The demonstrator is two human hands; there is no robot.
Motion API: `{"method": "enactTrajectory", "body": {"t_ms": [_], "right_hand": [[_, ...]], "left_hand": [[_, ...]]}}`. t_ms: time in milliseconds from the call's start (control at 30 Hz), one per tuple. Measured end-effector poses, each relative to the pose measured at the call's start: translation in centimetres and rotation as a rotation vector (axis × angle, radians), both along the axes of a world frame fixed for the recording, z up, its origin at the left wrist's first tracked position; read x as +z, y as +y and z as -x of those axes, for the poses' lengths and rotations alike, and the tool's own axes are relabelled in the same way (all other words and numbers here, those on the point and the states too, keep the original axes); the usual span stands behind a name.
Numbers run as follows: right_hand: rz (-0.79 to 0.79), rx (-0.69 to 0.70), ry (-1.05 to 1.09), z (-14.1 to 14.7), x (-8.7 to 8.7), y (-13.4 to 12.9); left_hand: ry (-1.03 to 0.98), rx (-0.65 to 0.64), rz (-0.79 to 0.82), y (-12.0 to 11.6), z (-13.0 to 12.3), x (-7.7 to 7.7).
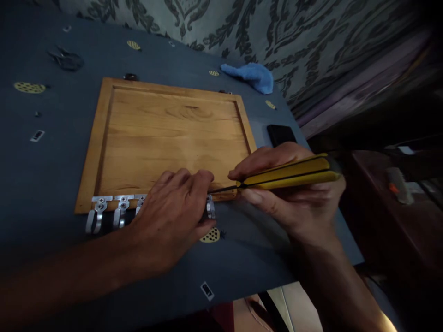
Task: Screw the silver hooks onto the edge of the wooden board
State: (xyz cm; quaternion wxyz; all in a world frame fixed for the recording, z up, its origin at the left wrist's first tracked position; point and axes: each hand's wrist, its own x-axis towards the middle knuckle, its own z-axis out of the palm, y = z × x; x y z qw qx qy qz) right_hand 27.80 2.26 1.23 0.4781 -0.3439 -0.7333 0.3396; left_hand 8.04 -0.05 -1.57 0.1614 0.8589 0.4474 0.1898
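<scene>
A framed wooden board [180,133] lies on the blue-grey tabletop, with several silver metal double hooks [100,205] along its near edge. My left hand [176,212] rests over that edge, its fingers closed about a metal hook [210,207] that partly shows beside the thumb. It hides part of the row. My right hand [294,198] grips a screwdriver [287,173] by its yellow handle with black stripes. The dark shaft points left, its tip reaching the hook by my left fingers; the exact contact is hidden. Small holes show in the frame near the shaft.
Behind the board lies a blue cloth [252,77], and a black phone-like object [281,134] is at the right. Dark pliers-like metal [65,60] sits far left. Small dark items [130,77] touch the board's back edge. A patterned wall [235,27] borders the table.
</scene>
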Motion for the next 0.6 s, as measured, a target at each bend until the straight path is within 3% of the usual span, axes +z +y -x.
{"method": "enactTrajectory", "body": {"t_ms": [133,300,400,500,600], "right_hand": [[0.087,0.144,-0.026,-0.3,0.8,0.1],[-0.058,-0.029,0.016,0.2,0.0,0.2],[-0.087,-0.050,0.067,0.6,-0.5,0.2],[0.015,-0.050,0.076,0.4,-0.4,0.2],[0.123,0.036,0.058,0.0,0.1,0.1]], "left_hand": [[-0.002,-0.012,-0.003,0.0,0.0,0.0],[0.011,-0.021,-0.019,0.1,0.1,0.0],[0.022,-0.012,-0.012,0.2,-0.1,0.0],[0.028,-0.017,-0.015,0.2,-0.2,0.1],[0.032,-0.022,-0.010,0.2,-0.2,0.0]]}}
